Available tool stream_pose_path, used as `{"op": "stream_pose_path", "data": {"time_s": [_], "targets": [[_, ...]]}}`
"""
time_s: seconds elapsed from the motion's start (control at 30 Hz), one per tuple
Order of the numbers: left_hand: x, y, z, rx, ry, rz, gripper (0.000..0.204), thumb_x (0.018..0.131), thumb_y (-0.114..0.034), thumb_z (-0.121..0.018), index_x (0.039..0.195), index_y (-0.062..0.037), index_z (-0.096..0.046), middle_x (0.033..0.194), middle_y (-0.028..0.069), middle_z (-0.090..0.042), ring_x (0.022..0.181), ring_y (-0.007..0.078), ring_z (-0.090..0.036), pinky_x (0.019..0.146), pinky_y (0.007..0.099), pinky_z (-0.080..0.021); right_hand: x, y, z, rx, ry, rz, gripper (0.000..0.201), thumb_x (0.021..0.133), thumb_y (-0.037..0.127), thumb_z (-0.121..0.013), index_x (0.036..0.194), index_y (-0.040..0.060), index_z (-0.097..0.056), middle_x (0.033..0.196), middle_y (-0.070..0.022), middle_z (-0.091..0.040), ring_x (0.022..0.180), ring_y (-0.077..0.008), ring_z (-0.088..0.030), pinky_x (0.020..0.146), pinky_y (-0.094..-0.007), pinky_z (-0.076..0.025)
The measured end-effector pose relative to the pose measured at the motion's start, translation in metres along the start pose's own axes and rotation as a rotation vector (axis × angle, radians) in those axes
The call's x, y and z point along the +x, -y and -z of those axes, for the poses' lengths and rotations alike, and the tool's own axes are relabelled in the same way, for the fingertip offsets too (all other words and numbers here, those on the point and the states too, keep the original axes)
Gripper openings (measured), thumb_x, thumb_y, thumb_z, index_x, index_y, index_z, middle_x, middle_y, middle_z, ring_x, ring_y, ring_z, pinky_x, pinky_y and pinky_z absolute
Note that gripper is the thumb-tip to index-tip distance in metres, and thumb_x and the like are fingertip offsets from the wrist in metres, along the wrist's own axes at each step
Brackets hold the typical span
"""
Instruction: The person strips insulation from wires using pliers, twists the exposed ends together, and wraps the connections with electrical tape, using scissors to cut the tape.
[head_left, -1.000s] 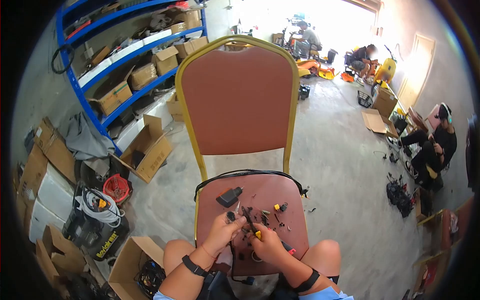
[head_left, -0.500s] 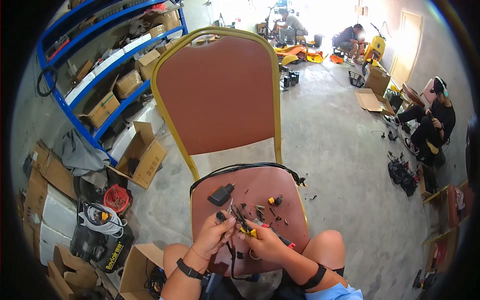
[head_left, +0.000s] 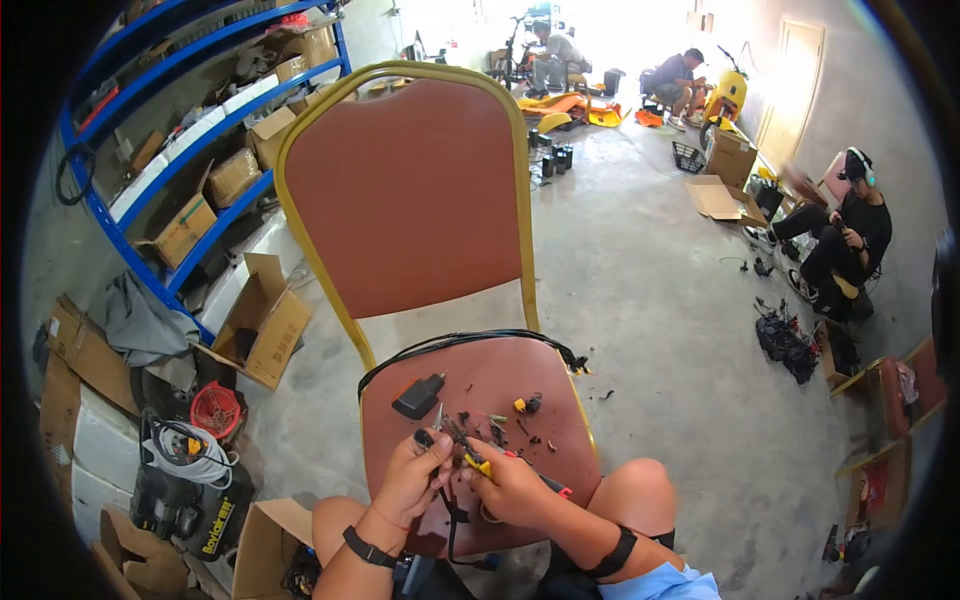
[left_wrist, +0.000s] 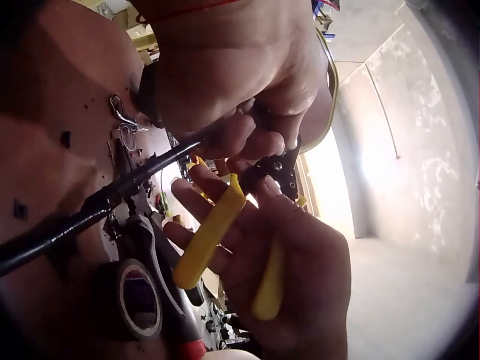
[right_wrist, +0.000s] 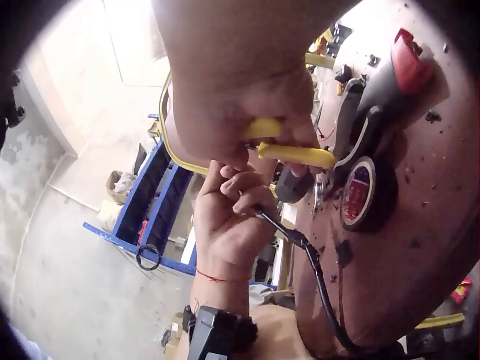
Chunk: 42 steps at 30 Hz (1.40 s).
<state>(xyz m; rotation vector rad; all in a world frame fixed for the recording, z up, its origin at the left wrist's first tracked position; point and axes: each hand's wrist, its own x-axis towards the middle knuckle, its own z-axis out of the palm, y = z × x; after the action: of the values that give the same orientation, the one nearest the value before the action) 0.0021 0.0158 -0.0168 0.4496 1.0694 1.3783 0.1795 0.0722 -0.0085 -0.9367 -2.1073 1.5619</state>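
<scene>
Over the red seat (head_left: 560, 425) of a chair, my two hands meet close together. My left hand (head_left: 412, 475) grips a black cable (left_wrist: 82, 217), whose long end runs down past the seat's near edge. In my right hand (head_left: 515, 492) are yellow-handled wire strippers (left_wrist: 210, 240); the handles stand apart across the fingers. Their dark flat head reaches the left fingertips, where the cable's end is hidden. Under the hands lie a roll of black tape (right_wrist: 386, 195) and a grey-handled tool with a red end (right_wrist: 409, 64).
A black-and-orange block (head_left: 418, 397), cut scraps (head_left: 497, 432) and a yellow connector (head_left: 521, 405) lie on the seat. Bundled black cable (head_left: 470, 338) crosses its back. Blue shelving (head_left: 180, 170) and cardboard boxes (head_left: 265, 320) stand left; a seated person (head_left: 860, 225) is at right.
The head view has turned, so the chair and hands sit further left in it. The right hand's hold shifted slightly on the strippers, showing more of the yellow handles. The left hand keeps the cable.
</scene>
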Motion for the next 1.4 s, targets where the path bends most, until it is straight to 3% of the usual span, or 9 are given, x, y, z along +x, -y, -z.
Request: {"op": "stream_pose_path", "data": {"time_s": [0.17, 0.27, 0.37, 0.43, 0.7, 0.73, 0.93, 1.2, 1.4], "targets": [[-0.001, 0.002, 0.002, -0.059, 0.032, -0.013, 0.013, 0.098, -0.019, -0.065, 0.092, -0.0083, -0.06, 0.072, 0.0009, -0.057, 0.052, 0.0071, -0.045, 0.048, 0.0205, -0.035, -0.001, 0.007, -0.001, -0.017, -0.017, 0.011, 0.047, 0.097, 0.019, -0.056, 0.14, 0.002, -0.045, 0.09, -0.0281, -0.066, 0.085, -0.044, -0.066, 0.073, -0.0462, -0.051], [-0.002, -0.002, 0.0, -0.066, 0.018, -0.017, 0.012, 0.098, -0.018, -0.064, 0.092, -0.0086, -0.06, 0.073, 0.0008, -0.058, 0.051, 0.0063, -0.044, 0.048, 0.0204, -0.034, 0.003, -0.017, -0.015, 0.026, -0.124, 0.146, 0.045, 0.098, 0.019, -0.055, 0.139, 0.0027, -0.046, 0.092, -0.0288, -0.065, 0.086, -0.0451, -0.065, 0.074, -0.0465, -0.051], [-0.005, -0.005, -0.006, -0.074, -0.021, -0.025, 0.01, 0.099, -0.016, -0.063, 0.093, -0.0086, -0.059, 0.073, 0.0006, -0.058, 0.049, 0.0059, -0.043, 0.046, 0.0208, -0.034, -0.001, -0.003, -0.008, 0.101, -0.08, 0.116, 0.045, 0.098, 0.02, -0.056, 0.139, 0.0039, -0.046, 0.096, -0.0296, -0.065, 0.088, -0.0461, -0.065, 0.076, -0.0474, -0.051], [-0.004, -0.002, -0.005, -0.072, 0.04, -0.019, 0.01, 0.099, -0.016, -0.062, 0.093, -0.0091, -0.058, 0.073, 0.0004, -0.058, 0.048, 0.006, -0.043, 0.042, 0.0217, -0.033, -0.007, 0.012, 0.002, 0.093, -0.023, -0.047, 0.041, 0.098, 0.02, -0.055, 0.135, 0.0041, -0.047, 0.103, -0.0293, -0.065, 0.095, -0.0466, -0.064, 0.078, -0.0478, -0.051], [0.002, 0.008, 0.002, 0.005, -0.026, -0.073, 0.009, 0.1, -0.021, -0.061, 0.097, -0.0133, -0.057, 0.076, 0.0044, -0.06, 0.045, 0.0069, -0.044, 0.04, 0.0197, -0.032, 0.003, -0.021, -0.015, -0.007, -0.136, 0.171, 0.044, 0.098, 0.022, -0.057, 0.136, 0.0011, -0.046, 0.111, -0.0275, -0.065, 0.102, -0.0435, -0.064, 0.084, -0.0461, -0.052], [0.001, 0.007, -0.001, -0.066, -0.026, -0.094, 0.012, 0.099, -0.017, -0.063, 0.096, -0.0065, -0.057, 0.073, 0.0068, -0.061, 0.045, 0.0087, -0.046, 0.04, 0.0214, -0.034, 0.003, -0.023, -0.018, 0.005, -0.145, 0.186, 0.043, 0.098, 0.021, -0.057, 0.135, 0.0013, -0.046, 0.11, -0.0276, -0.065, 0.101, -0.0438, -0.064, 0.083, -0.0465, -0.052], [0.001, 0.011, -0.002, -0.011, -0.036, -0.087, 0.011, 0.1, -0.022, -0.061, 0.096, -0.0123, -0.056, 0.076, 0.0056, -0.061, 0.044, 0.0076, -0.045, 0.038, 0.0189, -0.033, -0.001, -0.015, -0.012, -0.044, -0.177, 0.177, 0.04, 0.095, 0.018, -0.057, 0.131, 0.0011, -0.05, 0.104, -0.0279, -0.066, 0.096, -0.0455, -0.064, 0.08, -0.0489, -0.052], [-0.003, 0.004, -0.011, 0.152, -0.033, -0.045, 0.019, 0.1, -0.019, -0.06, 0.093, -0.0018, -0.056, 0.076, 0.0101, -0.065, 0.047, 0.012, -0.056, 0.038, 0.0209, -0.039, -0.003, -0.015, -0.017, -0.116, -0.276, 0.12, 0.024, 0.089, 0.015, -0.052, 0.11, 0.0034, -0.053, 0.092, -0.0264, -0.067, 0.086, -0.0463, -0.065, 0.073, -0.0548, -0.05], [-0.001, 0.012, -0.014, 0.328, -0.075, -0.15, 0.018, 0.102, -0.015, -0.057, 0.093, 0.0005, -0.056, 0.076, 0.0099, -0.067, 0.045, 0.0118, -0.055, 0.039, 0.0227, -0.041, 0.006, -0.026, -0.018, -0.272, -0.262, 0.027, 0.037, 0.084, 0.016, -0.059, 0.118, 0.0022, -0.056, 0.092, -0.027, -0.068, 0.087, -0.0455, -0.066, 0.078, -0.0531, -0.053]]}}
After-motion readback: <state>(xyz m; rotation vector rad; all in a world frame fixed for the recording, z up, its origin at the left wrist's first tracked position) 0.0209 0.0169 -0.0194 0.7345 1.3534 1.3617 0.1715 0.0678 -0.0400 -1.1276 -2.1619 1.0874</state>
